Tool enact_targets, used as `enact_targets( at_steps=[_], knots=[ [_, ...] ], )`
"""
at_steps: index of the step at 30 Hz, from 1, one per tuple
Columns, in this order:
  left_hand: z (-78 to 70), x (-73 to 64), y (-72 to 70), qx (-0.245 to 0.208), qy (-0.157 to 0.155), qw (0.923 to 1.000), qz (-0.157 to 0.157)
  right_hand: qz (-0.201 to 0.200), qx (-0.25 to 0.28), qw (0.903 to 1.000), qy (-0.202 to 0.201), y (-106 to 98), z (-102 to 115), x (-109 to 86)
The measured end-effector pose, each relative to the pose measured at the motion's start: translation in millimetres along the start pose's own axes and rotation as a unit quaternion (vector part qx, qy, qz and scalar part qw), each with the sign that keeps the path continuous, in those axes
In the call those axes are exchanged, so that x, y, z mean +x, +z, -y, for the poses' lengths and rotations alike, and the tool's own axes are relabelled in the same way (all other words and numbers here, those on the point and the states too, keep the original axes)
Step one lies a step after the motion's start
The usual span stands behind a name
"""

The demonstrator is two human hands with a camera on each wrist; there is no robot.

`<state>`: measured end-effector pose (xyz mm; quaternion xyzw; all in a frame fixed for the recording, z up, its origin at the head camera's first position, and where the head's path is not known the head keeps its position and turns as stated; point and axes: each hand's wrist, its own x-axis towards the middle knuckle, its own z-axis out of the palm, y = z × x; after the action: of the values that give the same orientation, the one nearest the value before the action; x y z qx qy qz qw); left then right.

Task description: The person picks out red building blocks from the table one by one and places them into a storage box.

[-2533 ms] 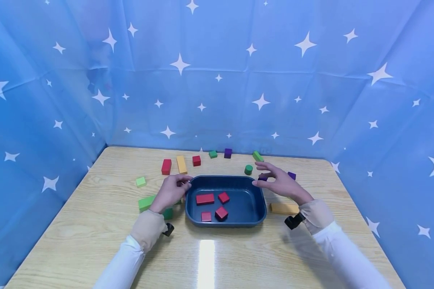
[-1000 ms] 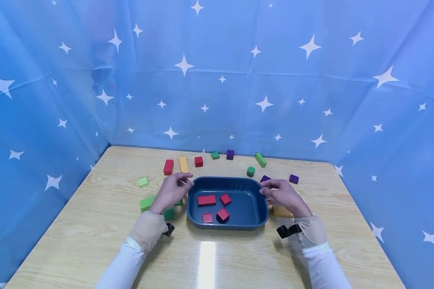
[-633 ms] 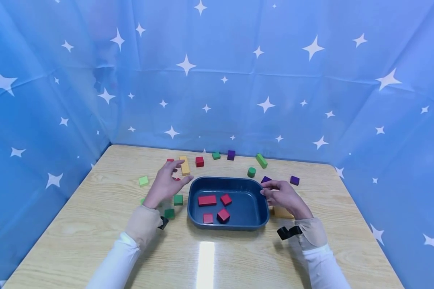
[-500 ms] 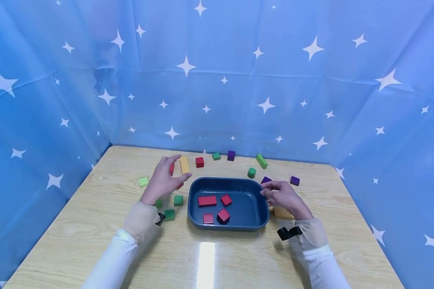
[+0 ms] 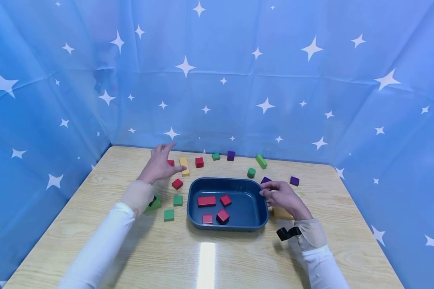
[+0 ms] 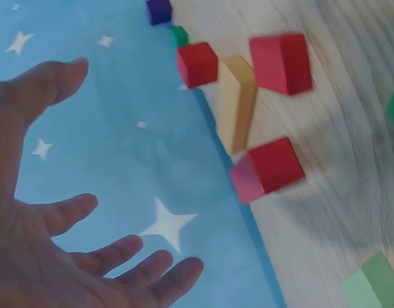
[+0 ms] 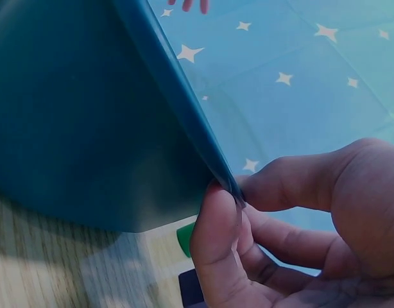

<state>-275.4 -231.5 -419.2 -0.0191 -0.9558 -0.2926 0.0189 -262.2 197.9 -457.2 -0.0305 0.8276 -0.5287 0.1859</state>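
Observation:
A dark blue rectangular dish (image 5: 244, 204) stands mid-table with several red blocks (image 5: 207, 201) inside. My right hand (image 5: 283, 196) pinches its right rim between thumb and fingers; the right wrist view shows the rim (image 7: 184, 102) caught there. My left hand (image 5: 159, 164) is spread over the back left of the table, holding nothing. Beneath and beside it are a partly hidden red block (image 5: 171, 163), a yellow block (image 5: 184, 166) and a red cube (image 5: 177, 184). In the left wrist view the fingers are apart, with the red block (image 6: 274, 168) to their right.
Along the back lie a red cube (image 5: 199, 162), a green block (image 5: 215, 156), a purple block (image 5: 231, 155) and a light green bar (image 5: 261, 161). Green blocks (image 5: 169, 215) sit left of the dish. A yellow block (image 5: 282, 213) is partly behind the right hand. A starred blue curtain (image 5: 217, 80) borders the table.
My right hand came in and took hold of the dish's right rim. My left hand let go of the left rim and moved back and left, spreading its fingers. The dish stays put.

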Motion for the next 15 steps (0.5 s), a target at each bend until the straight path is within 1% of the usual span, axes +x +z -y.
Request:
enact_targets(
  at_steps=[5,8,11,15],
  knots=[
    [8.2,19.0,2.1,0.012,-0.022,0.9983,0.052,-0.003,0.001,1.0,-0.004,-2,-1,-1.6],
    [14.0,27.4,4.4,0.02,-0.036,0.9962,0.077,-0.004,0.004,1.0,-0.005,-2,-1,-2.1],
    [19.1,33.5,7.5,0.031,-0.051,0.9938,0.094,0.0,0.003,1.0,-0.003,-1,-1,-2.2],
    [24.2,39.3,11.7,0.06,-0.059,0.9905,0.108,-0.004,0.0,1.0,0.001,0,1,-1.9]
  ],
)
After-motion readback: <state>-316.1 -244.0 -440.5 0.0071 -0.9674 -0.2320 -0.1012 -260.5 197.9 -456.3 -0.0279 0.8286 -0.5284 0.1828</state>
